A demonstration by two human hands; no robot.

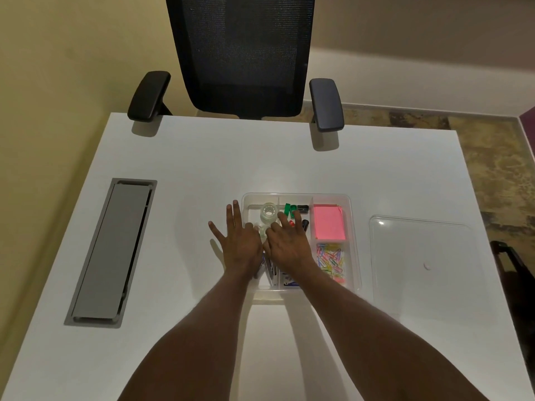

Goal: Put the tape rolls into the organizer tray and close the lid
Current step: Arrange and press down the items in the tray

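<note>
A clear organizer tray (351, 215) sits on the white table, its lid off. A clear tape roll (269, 212) lies in the tray's far left compartment, and a second clear roll (263, 231) shows just behind my hands, partly hidden. My left hand (238, 241) lies over the tray's left edge with fingers spread and nothing in it. Beside it, my right hand (288, 244) hovers over the tray's middle, fingers apart, and also holds nothing. The clear lid (422, 261) rests flat on the table right of the tray.
The tray also holds pink sticky notes (328, 222), coloured paper clips (330, 260), green clips (289, 209) and markers. A grey cable hatch (111, 253) is set into the table at left. A black office chair (246, 53) stands at the far edge.
</note>
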